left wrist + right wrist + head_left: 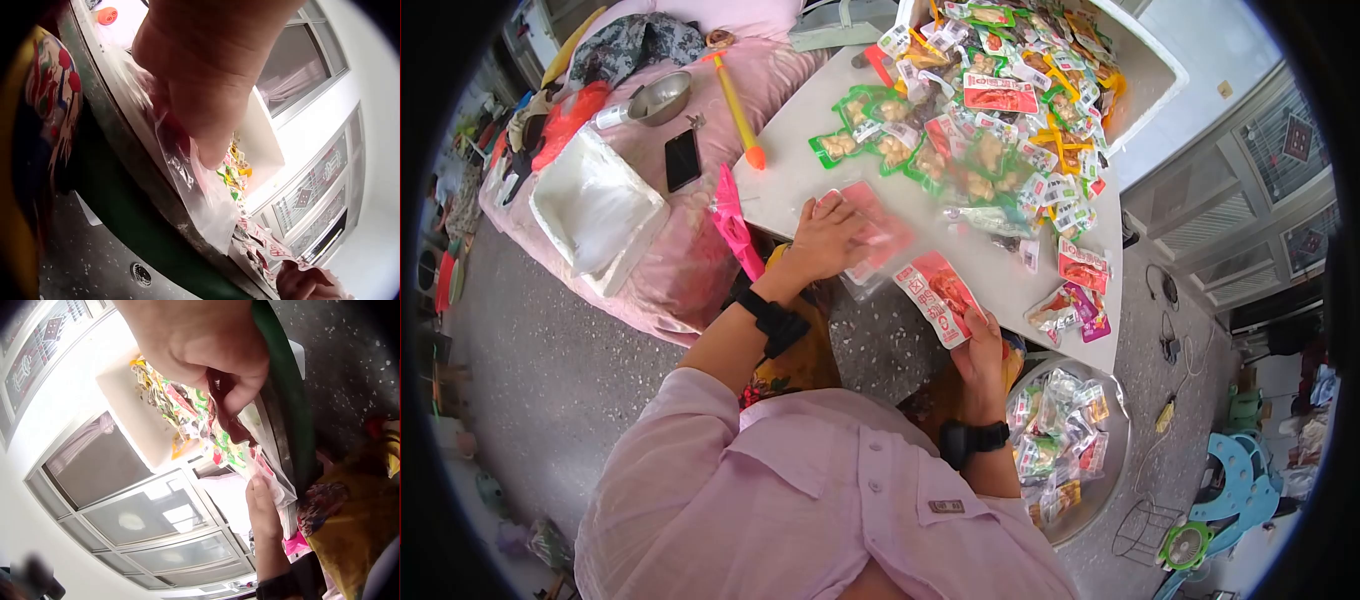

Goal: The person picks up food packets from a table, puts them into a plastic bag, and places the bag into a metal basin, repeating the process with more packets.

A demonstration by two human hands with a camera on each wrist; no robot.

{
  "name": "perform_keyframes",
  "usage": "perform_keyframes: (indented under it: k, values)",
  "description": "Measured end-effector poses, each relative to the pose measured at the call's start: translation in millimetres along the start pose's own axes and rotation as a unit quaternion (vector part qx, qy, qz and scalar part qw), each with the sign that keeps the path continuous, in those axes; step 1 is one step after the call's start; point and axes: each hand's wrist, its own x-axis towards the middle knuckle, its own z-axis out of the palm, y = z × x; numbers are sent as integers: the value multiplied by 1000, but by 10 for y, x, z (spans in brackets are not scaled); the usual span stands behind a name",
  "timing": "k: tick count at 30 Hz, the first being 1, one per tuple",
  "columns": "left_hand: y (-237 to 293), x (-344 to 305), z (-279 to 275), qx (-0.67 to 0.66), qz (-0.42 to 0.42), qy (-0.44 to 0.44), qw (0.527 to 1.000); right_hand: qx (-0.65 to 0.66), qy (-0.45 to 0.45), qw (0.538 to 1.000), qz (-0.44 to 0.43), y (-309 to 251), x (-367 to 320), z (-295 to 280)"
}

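Observation:
In the head view the left hand (828,238) lies with its fingers spread over a clear bag with red packets (878,215) at the table's near edge. The right hand (980,352) pinches the lower corner of a red and white packet (938,297), held in front of the table edge beside the bag. In the left wrist view the clear plastic (209,209) hangs past the edge under the left hand (200,81). The right wrist view shows the right hand's thumb and fingers (240,394) closed on the packet's dark red edge (226,422).
A heap of colourful packets (1000,150) spills from a white foam box (1155,75) on the table (785,130). A metal basin (1115,450) with packets stands at the lower right. On the pink bed are a white box (595,205) and a black phone (683,160).

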Motion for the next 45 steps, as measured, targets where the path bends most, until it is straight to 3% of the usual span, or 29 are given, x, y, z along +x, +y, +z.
perform_keyframes:
  k: [3, 12, 15, 18, 27, 33, 36, 40, 42, 45]
  values:
    - [-12, -15, -49, -14, 1, -14, 1000, 2, 22, 1000, 6, 44, 52, -9]
    - [-65, -11, -84, -40, 9, -59, 997, -35, -54, 995, 81, -25, 47, 100]
    - [-61, -8, -94, -33, 8, -72, 997, -33, -12, 996, 77, 57, 113, 35]
    - [-12, -9, -134, -42, -1, -68, 997, -9, -41, 998, 47, 96, 137, 73]
    - [0, -17, -115, -59, -17, -63, 996, 54, -78, 992, 83, 312, 338, 235]
    - [22, -9, -142, -41, -2, -15, 999, 75, -79, 987, 120, 226, 364, 584]
    - [212, 1, -319, -38, -5, 46, 998, 32, -65, 987, 142, 325, 461, 542]
    - [567, -24, -430, -109, 53, 82, 989, -10, -76, 987, 143, 410, 562, 561]
    - [647, -37, -391, -123, 0, 45, 991, -59, -74, 985, 141, 451, 632, 513]
    - [614, -1, -349, -108, -41, -8, 993, -153, -127, 958, 206, 324, 527, 527]
